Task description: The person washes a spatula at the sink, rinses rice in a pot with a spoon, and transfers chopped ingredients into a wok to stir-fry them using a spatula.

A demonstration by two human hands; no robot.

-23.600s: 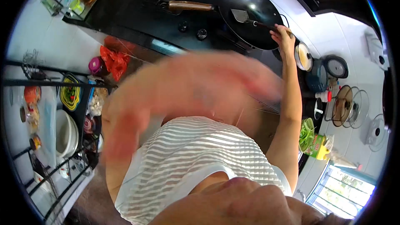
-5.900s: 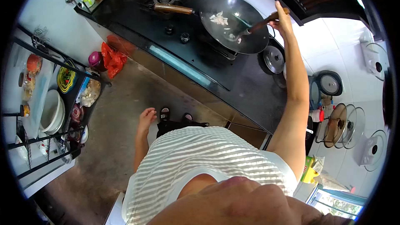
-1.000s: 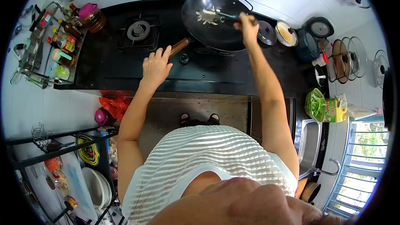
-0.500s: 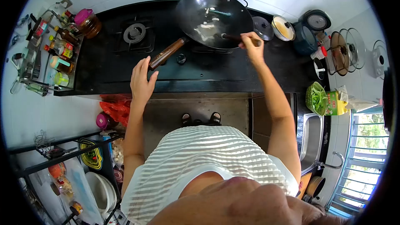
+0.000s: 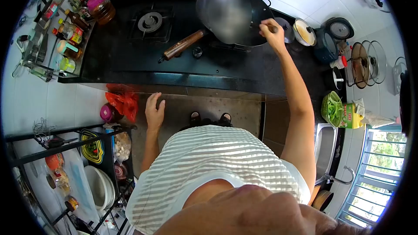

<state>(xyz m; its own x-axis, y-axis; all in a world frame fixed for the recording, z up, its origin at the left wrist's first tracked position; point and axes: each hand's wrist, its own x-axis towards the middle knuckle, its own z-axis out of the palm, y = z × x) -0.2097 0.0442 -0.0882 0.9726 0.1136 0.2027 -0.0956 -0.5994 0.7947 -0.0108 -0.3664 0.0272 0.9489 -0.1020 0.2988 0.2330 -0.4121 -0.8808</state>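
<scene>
A dark wok [image 5: 257, 13] sits on the right burner, its wooden handle [image 5: 185, 44] pointing down to the left. A round grey blur covers much of the wok's inside, so the food there cannot be made out. My right hand [image 5: 273, 32] is closed around the end of the spatula handle [image 5: 273, 29] at the wok's right rim; the spatula's blade is hidden. Away from the stove, my left hand [image 5: 154, 112] hangs over the floor in front of the counter edge, fingers apart and holding nothing.
Left of the wok is a second burner [image 5: 150, 22]. Bottles stand on a rack [image 5: 69, 73] at the far left. Beside the wok on the right are a dark lid [image 5: 285, 29], a pale pot [image 5: 305, 32] and a blue pot [image 5: 325, 45]. Greens fill a basket [image 5: 333, 109] near the sink [image 5: 325, 148].
My left hand has left the wok handle and dropped back below the counter edge. My right hand stays on the spatula handle. A grey blur now hides the wok's contents.
</scene>
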